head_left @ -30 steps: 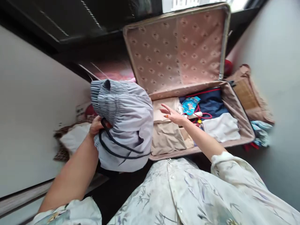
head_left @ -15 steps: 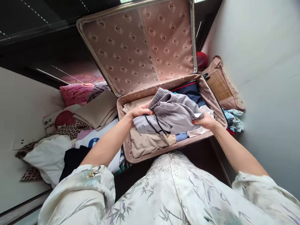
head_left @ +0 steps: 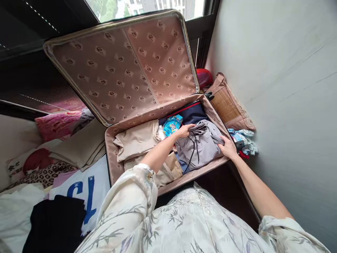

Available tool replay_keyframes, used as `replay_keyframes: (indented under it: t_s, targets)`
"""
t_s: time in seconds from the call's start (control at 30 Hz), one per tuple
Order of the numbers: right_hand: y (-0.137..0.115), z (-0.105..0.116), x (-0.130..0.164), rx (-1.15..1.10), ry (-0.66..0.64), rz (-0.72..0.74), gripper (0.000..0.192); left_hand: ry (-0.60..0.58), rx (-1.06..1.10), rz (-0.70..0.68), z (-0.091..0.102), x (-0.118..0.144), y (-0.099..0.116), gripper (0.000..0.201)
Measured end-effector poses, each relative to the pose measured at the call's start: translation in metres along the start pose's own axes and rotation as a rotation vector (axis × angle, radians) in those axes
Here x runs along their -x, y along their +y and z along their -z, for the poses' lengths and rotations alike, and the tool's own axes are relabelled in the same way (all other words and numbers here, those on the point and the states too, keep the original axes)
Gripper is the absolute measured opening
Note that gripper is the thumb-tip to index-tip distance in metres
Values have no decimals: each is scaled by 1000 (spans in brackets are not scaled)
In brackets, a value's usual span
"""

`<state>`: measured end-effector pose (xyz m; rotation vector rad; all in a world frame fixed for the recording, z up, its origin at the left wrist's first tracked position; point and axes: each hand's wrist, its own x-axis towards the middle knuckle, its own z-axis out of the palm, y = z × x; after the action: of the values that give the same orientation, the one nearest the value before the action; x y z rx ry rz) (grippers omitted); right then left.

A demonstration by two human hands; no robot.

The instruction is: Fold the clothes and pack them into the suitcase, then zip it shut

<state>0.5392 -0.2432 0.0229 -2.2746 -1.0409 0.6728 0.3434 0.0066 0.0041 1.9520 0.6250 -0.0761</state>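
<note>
An open suitcase point(head_left: 111, 158) with a pink patterned lining lies in front of me, its lid point(head_left: 123, 66) propped up. My left hand point(head_left: 184, 130) grips the elastic waistband of a grey garment with a dark drawstring point(head_left: 204, 147) that lies in the right half of the case. My right hand point(head_left: 228, 147) presses on the garment's right edge by the case wall. Folded beige clothes point(head_left: 137, 140) fill the left half. A blue packet point(head_left: 171, 124) and navy fabric point(head_left: 193, 113) lie behind the grey garment.
Left of the case lie a pile of clothes: a white jersey with blue print point(head_left: 84, 189), black fabric point(head_left: 55, 221), folded beige cloth point(head_left: 81, 147), pink pillow point(head_left: 56, 123). A woven-front bag point(head_left: 229, 105) and crumpled light-blue cloth point(head_left: 243, 138) sit by the right wall.
The grey garment went from held up at my left, into the case, and now lies pressed in its right half. My view has swung left and both hands followed to the right side.
</note>
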Motion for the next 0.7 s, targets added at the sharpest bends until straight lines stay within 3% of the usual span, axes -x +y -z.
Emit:
replay_keyframes:
  t_s: [0.1, 0.23, 0.3, 0.37, 0.47, 0.6, 0.7]
  targets:
    - [5, 3, 6, -41, 40, 71, 52, -36, 21, -69, 16, 14, 6, 81]
    - [6, 17, -3, -67, 90, 148, 50, -66, 21, -107, 66, 10, 22, 79]
    - [-1, 18, -12, 6, 109, 166, 57, 21, -83, -68, 85, -5, 27, 78]
    - [-15, 13, -17, 158, 106, 182, 68, 177, -283, 42, 90, -20, 29, 76]
    - [-39, -6, -12, 415, 56, 254, 74, 356, -586, 160, 64, -26, 29, 74]
    - [-62, -38, -12, 498, -6, 417, 68, 410, -717, 108, -13, 1, 27, 79]
    - [-70, -57, -42, 442, -58, 469, 64, 378, -687, 182, -68, 24, 20, 89]
